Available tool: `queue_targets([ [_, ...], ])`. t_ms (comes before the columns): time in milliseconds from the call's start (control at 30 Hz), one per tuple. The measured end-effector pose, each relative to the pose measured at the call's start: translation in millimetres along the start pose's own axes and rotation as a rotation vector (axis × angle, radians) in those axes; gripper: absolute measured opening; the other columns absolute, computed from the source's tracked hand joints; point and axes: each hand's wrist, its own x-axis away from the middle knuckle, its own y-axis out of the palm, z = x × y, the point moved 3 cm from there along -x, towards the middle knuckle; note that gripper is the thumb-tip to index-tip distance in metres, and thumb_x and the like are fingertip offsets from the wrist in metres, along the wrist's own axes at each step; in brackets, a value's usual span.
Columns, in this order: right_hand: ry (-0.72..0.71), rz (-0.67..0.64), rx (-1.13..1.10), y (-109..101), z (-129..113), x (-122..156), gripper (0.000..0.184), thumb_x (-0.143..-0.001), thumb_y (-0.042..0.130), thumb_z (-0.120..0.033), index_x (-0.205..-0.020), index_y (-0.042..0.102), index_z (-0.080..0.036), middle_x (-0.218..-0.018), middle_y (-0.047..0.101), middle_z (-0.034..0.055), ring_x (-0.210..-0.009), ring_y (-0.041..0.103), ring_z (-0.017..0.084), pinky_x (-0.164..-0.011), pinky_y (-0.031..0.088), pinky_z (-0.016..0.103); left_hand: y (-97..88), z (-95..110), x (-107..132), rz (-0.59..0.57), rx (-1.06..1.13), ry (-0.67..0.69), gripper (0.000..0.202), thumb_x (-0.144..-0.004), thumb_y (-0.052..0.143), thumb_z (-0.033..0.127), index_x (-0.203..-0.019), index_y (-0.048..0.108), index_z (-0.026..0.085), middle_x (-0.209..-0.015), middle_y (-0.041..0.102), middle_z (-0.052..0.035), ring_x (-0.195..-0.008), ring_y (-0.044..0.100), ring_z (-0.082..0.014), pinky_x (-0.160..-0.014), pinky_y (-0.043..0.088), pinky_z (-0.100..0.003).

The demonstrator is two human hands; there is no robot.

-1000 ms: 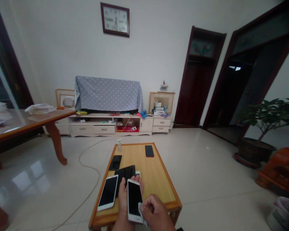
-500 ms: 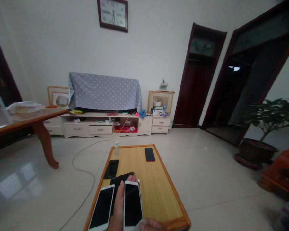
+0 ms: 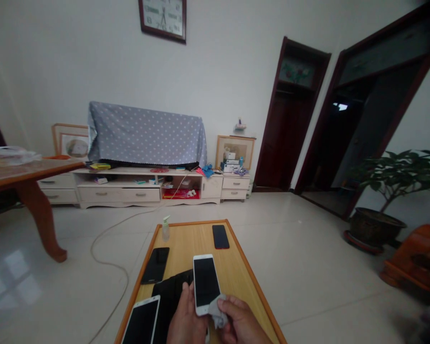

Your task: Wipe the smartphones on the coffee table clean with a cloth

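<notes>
My left hand [image 3: 186, 317] holds a white smartphone [image 3: 206, 284] upright, its black screen facing me. My right hand [image 3: 241, 322] pinches a grey cloth [image 3: 218, 311] against the phone's lower end. Below them, a black fabric piece [image 3: 169, 298] lies on the bamboo-coloured low table [image 3: 197, 239], partly hidden by my left hand. A second white smartphone [image 3: 141, 322] lies at the table's near left. Farther off lie a black smartphone [image 3: 155, 265] and a dark phone with a red edge [image 3: 220, 236]. A small clear spray bottle [image 3: 165, 229] stands at the far left corner.
A pale cable [image 3: 103, 253] curves across the tiled floor left of the low table. A wooden table [image 3: 28, 174] stands at the left, a potted plant [image 3: 376, 224] at the right, and an orange wooden piece [image 3: 415, 255] at the lower right.
The white phone has risen off the table, away from the other white phone. My right hand has moved up, bringing the cloth to the phone's lower end. The view has turned slightly.
</notes>
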Motion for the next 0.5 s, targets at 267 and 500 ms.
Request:
queue_targets([
  [267, -0.058, 0.245, 0.076, -36, -37, -79, 0.024, -0.088, 0.072, -0.035, -0.085, 0.062, -0.014, -0.068, 0.058, -0.0045, -0.048, 0.049, 0.006, -0.041, 0.035, 0.015, -31.2, 11, -34, 0.055, -0.139, 0.147, 0.029, -0.093, 0.053, 0.021, -0.121, 0.06, 0.017, -0.126, 0.069, -0.0185, -0.114, 0.068, -0.0277, -0.113, 0.043, -0.049],
  [500, 0.024, 0.372, 0.183, -51, -61, -136, 0.034, -0.098, 0.063, -0.034, -0.127, 0.059, -0.017, -0.126, 0.061, 0.0095, -0.105, 0.065, 0.024, -0.088, 0.057, 0.044, -51.5, 35, -44, 0.121, -0.142, 0.208, 0.025, -0.089, 0.057, 0.022, -0.112, 0.064, 0.016, -0.112, 0.075, -0.0168, -0.112, 0.07, -0.0285, -0.11, 0.046, -0.049],
])
